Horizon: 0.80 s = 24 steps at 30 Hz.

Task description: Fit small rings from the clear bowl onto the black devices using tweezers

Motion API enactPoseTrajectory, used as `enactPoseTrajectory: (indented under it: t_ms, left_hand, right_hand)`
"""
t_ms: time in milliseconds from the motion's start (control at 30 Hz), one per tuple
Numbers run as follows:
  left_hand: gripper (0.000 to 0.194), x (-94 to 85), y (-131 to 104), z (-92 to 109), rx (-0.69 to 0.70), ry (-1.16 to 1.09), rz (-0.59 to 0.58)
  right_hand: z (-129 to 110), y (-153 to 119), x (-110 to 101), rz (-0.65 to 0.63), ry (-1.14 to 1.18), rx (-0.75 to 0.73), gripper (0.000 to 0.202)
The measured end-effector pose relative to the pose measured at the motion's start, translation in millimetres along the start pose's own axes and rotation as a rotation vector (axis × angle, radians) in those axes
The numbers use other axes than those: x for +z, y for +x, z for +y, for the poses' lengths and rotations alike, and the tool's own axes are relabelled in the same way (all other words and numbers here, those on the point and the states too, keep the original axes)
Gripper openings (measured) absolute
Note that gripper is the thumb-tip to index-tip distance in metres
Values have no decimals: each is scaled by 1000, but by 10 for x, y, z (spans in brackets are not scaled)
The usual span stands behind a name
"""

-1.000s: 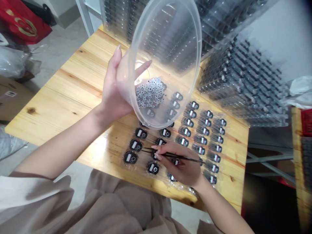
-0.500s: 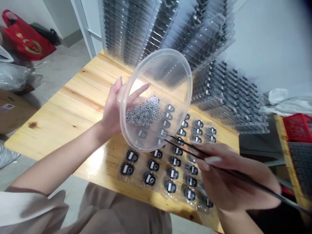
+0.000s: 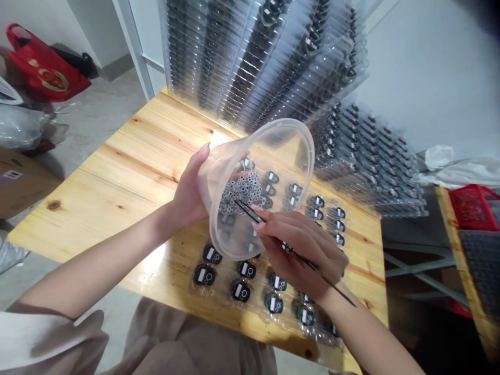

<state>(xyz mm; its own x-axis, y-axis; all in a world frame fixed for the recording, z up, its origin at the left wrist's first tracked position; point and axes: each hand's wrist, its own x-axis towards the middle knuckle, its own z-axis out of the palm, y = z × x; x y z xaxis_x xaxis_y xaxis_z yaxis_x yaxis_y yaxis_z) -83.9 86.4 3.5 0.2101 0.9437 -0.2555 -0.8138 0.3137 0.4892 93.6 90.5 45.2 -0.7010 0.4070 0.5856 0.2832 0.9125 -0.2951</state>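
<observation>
My left hand (image 3: 193, 185) holds a clear round plastic tub (image 3: 228, 156) from its left side, tilted with its mouth towards me. Many small grey rings (image 3: 244, 188) lie heaped inside it. Black tweezers (image 3: 312, 266) are gripped in my right hand (image 3: 299, 247), and their tips reach into the tub among the rings. Whether a ring sits between the tips is too small to tell. Under the tub and my right hand, a clear tray (image 3: 255, 291) holds rows of black pieces (image 3: 204, 274) with white rectangles and small circles.
Tall stacks of clear trays (image 3: 219, 57) line the back of the wooden table (image 3: 117, 172), with a lower stack (image 3: 367, 151) at the right. A red basket (image 3: 472, 207) stands far right. A red bag (image 3: 47, 73) and cardboard box (image 3: 23, 182) are at the left.
My right hand has moved left and up, bringing the tweezer tips from near the tub's rim into the rings. The tub has shifted slightly right and down and turned in my left hand.
</observation>
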Motion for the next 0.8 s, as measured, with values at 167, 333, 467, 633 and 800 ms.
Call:
enactPoseTrajectory:
  t_ms: [167,333,467,633,800]
  left_hand:
    - [70,24,-22,7,-12,21,20]
    - [68,27,-26,11,-29,45,33]
    - [68,16,-17,11,-33,47,32]
    - [66,2,-4,1,-23,25,24]
    - [64,5,15,13,2,-25,22]
  right_hand:
    - [8,-20,60,29,1,-11,17]
    - [20,-14,50,9,-9,-38,18]
    - [23,-16,42,-10,-2,-39,21]
    - [48,-35,56,10,8,-68,24]
    - [2,-95,-98,12,50,10,23]
